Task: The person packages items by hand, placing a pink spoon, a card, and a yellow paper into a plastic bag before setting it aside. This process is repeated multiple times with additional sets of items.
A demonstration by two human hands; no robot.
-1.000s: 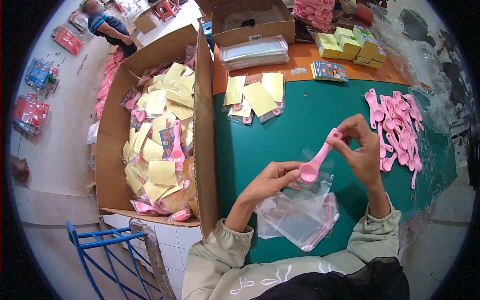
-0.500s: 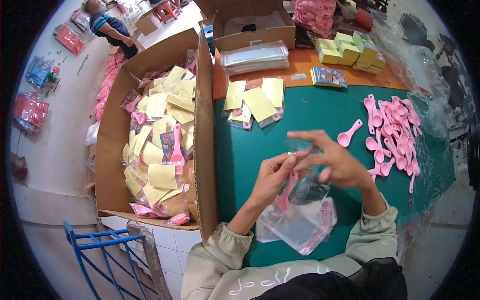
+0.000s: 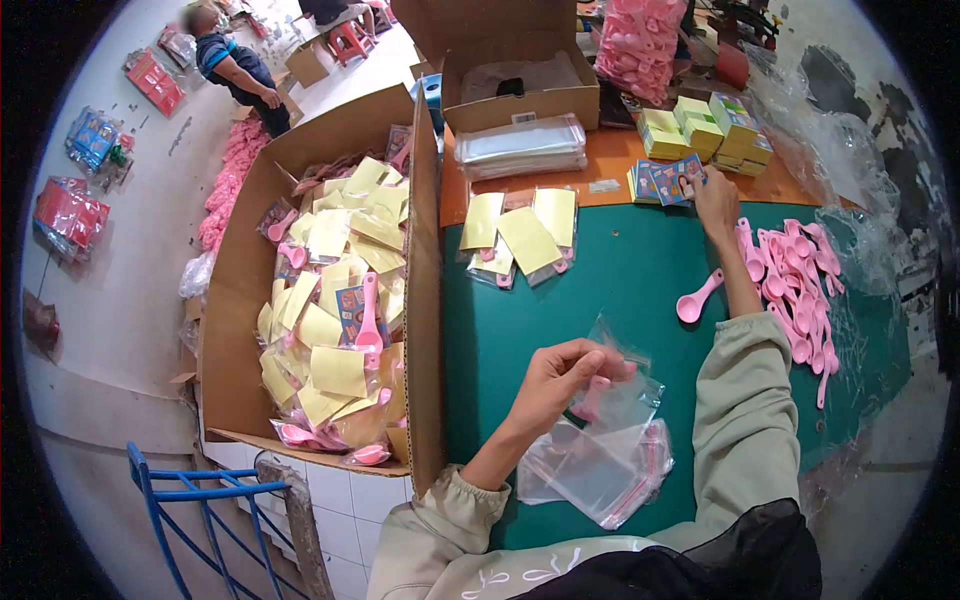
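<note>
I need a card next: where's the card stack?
Head view, upper right: the card stack lies on the orange strip, touched by the right hand, beside the yellow blocks.

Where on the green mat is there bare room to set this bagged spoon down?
Bare green mat lies between the yellow-backed packets, the cardboard box wall and the lone pink plastic spoon. Crowded: the pink spoon heap on the right, the clear bag pile beside the left hand holding its bagged spoon.

A small packing workshop: a green surface (image 3: 620, 290) heaped with pink spoons (image 3: 795, 280), a carton of filled packets (image 3: 340, 300), stacked clear bags (image 3: 520, 145), goods on the floor (image 3: 130, 250).
</note>
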